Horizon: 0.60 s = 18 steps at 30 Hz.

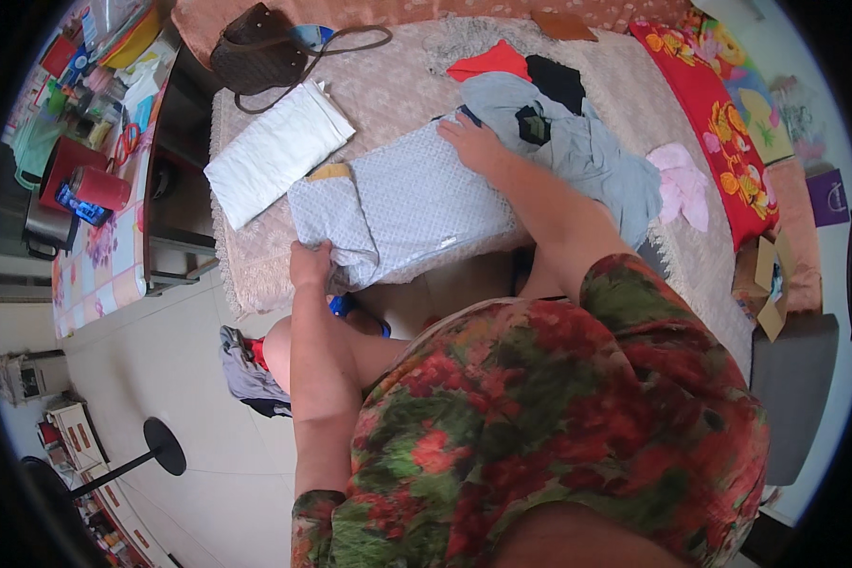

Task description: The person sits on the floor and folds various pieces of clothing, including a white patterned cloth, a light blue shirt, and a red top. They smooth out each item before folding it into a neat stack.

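Observation:
A light grey-blue patterned cloth garment (433, 192) lies spread over the bed's near edge, its left end folded over and showing a tan strip (329, 172). My left hand (311, 264) grips the lower corner of that folded end. Flat on the far right part of the garment rests my right hand (472, 145), fingers apart, close to a dark blue band. Beside the garment, on the left, is a folded white cloth (278, 155). A rumpled grey-blue garment (596, 149) with a dark patch touches its right end.
A brown woven handbag (255, 57) stands at the back of the quilted bedspread (390, 85). Red (493, 62) and black (555, 78) cloths and a pink cloth (680, 186) lie rightward. A cluttered table (117, 245) stands left; clothes (252, 373) hang beside my leg.

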{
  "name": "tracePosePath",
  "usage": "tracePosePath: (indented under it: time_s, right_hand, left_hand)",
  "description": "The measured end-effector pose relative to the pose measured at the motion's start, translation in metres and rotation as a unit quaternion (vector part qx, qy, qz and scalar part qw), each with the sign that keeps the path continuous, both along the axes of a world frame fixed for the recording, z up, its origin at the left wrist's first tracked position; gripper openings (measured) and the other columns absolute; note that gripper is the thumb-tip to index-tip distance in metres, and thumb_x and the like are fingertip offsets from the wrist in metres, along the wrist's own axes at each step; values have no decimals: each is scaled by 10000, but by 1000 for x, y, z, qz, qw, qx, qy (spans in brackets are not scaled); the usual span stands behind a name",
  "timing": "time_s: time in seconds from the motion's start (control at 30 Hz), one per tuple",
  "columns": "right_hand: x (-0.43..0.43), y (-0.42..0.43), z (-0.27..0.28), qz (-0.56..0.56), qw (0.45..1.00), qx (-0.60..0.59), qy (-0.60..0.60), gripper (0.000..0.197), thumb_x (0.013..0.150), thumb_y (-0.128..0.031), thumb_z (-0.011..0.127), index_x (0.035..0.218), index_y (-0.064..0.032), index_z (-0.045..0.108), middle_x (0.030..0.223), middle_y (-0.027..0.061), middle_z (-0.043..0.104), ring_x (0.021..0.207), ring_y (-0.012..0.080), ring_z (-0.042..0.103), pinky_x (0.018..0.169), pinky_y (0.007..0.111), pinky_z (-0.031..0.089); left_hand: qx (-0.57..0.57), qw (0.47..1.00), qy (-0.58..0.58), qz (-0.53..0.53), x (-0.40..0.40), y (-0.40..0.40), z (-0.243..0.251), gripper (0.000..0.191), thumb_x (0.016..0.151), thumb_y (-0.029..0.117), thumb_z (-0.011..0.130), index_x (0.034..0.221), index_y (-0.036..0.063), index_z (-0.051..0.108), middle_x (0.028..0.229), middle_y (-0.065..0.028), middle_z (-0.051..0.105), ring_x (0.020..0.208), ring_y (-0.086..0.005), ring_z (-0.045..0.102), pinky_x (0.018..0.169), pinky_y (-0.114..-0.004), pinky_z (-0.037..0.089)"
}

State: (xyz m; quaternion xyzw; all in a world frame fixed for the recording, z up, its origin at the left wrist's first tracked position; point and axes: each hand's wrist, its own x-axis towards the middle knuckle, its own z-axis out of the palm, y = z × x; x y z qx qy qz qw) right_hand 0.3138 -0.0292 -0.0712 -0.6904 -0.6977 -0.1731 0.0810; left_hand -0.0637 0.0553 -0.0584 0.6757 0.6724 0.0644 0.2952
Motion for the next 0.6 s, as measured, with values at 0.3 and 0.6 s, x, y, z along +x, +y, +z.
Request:
tracePosePath:
  time_s: [0.3, 0.6]
  right_hand:
    - [-56, -54, 52, -148, 972, -101, 152, 153, 835, -168, 524, 913, -41, 554, 1028, 150, 570, 979, 320, 578, 800, 429, 488]
    - [-25, -122, -4, -329, 903, -105, 255, 281, 869, -287, 513, 907, -11, 548, 930, 241, 602, 848, 388, 618, 744, 472, 505]
  left_hand:
    - [3, 1000, -4, 0, -7, 2, -6, 603, 731, 353, 714, 1142, -35, 506, 1085, -235, 617, 1021, -367, 596, 872, -409, 459]
    - [18, 1000, -11, -5, -3, 1, -3, 597, 732, 340, 719, 1135, -46, 507, 1084, -241, 614, 1025, -373, 593, 877, -413, 456]
